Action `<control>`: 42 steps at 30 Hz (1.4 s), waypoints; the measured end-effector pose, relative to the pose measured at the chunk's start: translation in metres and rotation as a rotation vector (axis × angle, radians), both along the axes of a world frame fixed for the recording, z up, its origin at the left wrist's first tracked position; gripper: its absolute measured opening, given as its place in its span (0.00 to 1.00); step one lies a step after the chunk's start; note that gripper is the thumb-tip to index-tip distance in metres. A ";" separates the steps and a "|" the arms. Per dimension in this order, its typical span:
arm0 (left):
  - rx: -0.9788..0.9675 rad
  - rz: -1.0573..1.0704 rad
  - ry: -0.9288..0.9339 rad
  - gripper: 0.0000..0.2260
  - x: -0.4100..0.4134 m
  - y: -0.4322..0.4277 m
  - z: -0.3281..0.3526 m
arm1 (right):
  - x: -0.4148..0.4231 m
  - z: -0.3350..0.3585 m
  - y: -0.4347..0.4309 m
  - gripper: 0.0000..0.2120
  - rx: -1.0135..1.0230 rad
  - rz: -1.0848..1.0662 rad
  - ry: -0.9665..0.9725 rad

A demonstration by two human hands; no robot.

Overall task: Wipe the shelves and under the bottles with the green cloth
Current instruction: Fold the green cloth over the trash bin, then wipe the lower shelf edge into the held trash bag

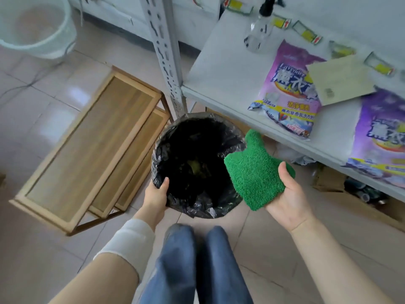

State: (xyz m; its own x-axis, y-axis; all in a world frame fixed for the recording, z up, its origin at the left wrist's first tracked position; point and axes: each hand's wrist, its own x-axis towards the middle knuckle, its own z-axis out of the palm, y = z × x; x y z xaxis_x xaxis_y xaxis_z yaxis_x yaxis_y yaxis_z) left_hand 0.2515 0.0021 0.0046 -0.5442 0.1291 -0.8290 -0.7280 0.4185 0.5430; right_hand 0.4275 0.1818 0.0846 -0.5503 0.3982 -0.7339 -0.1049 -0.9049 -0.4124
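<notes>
The right hand [289, 194], palm up, grasps the folded green cloth [254, 170] beside the bin's rim, below the white shelf [221, 62]. The left hand [156, 194] grips the black-lined bin [197, 163].

The green cloth [255, 170], a thick terry pad, is lying bunched in an upturned palm, off the white shelf [219, 69] and below its front edge. A clear spray bottle [258, 29] with a black head is standing upright near the shelf's back edge.
</notes>
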 end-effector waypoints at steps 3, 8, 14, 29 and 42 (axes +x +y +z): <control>0.004 -0.120 0.013 0.16 -0.001 -0.025 0.096 | 0.005 0.087 -0.015 0.19 0.034 0.017 -0.010; 0.022 -0.362 0.105 0.14 -0.017 -0.051 0.244 | 0.013 0.225 -0.040 0.19 0.175 0.022 0.004; 0.007 -0.621 0.396 0.19 -0.048 -0.050 0.365 | 0.013 0.349 -0.064 0.16 0.339 -0.097 0.064; 0.125 -0.867 0.579 0.22 -0.111 0.064 0.507 | -0.014 0.518 -0.019 0.17 0.538 -0.134 0.371; 0.142 -0.865 0.541 0.22 -0.159 0.134 0.518 | -0.135 0.579 0.066 0.18 0.671 -0.307 0.427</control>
